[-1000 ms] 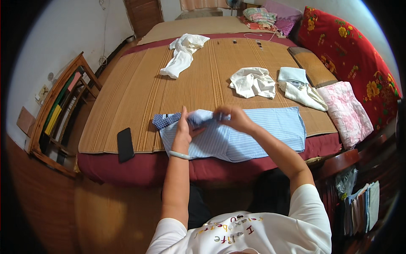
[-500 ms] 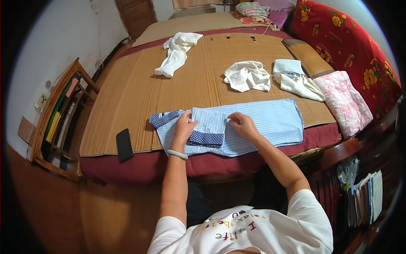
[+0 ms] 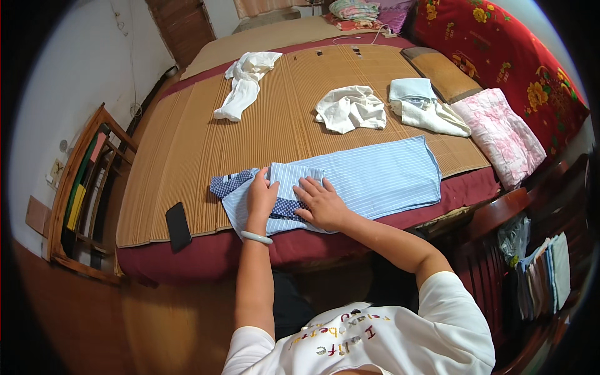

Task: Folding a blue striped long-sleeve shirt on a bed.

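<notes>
A light-blue striped shirt (image 3: pixel 375 175) lies lengthwise along the near edge of the bed, its collar end, with dark-blue patterned trim (image 3: pixel 232 184), to the left. One sleeve is folded back over the body, and its patterned cuff shows between my hands. My left hand (image 3: pixel 261 199), with a pale bangle on the wrist, is closed on the left edge of the folded sleeve, thumb on top. Spread flat on the sleeve and cuff, my right hand (image 3: pixel 322 203) presses the cloth with fingers apart and holds nothing.
A black phone (image 3: pixel 178 226) lies left of the shirt on the bamboo mat (image 3: pixel 175 156). Farther back are crumpled white garments (image 3: pixel 351 109), a pale-blue folded cloth (image 3: pixel 412 90) and a pink-white bundle (image 3: pixel 500 134). A wooden chair (image 3: pixel 481 250) stands at the right.
My right hand has moved left from the sleeve's right edge, going from a pinch to a flat palm on the cloth. My left hand stays at the sleeve's left edge. The view has shifted slightly.
</notes>
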Available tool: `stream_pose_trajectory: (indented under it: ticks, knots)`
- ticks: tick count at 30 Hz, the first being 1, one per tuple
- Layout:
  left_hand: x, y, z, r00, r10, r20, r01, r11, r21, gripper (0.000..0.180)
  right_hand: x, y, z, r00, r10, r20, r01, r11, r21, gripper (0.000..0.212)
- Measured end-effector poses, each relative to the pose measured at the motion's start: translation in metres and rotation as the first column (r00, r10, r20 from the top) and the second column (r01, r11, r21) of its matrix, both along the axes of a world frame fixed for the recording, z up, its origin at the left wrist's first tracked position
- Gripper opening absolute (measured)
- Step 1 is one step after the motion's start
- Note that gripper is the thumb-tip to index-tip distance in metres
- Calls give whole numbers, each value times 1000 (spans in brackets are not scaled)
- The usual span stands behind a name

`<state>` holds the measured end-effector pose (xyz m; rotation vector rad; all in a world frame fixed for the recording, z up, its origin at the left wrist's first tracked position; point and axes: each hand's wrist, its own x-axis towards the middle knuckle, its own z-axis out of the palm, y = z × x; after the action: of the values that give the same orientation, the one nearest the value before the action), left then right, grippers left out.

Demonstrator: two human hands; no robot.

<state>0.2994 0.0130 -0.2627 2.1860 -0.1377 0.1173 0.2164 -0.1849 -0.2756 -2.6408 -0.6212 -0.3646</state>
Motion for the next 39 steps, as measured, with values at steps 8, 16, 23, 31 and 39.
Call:
stream_pose_trajectory:
  ticks: [8,16,23,31,39]
  knots:
    - [-30,-29,7,922,-161,351,-44,859,510,49,-3,-2,0,999,4,42,-2,1000,-27,62]
    - [-29,-21,2,971,-235,43,148,735,662,57,-2,-6,-5,999,29,42,-28,1000,-8,63]
    - [-33,-8,-10,970,-227,82,124,760,638,64,-24,-59,-18,984,-160,81,169,979,-112,66]
    - [-40,25,-14,973,-196,123,71,759,647,66,-38,-121,-7,920,-390,21,389,909,-150,65]
    - [-65,57,-22,981,-139,136,19,764,645,70,-60,-183,-15,820,-573,11,566,807,-170,65]
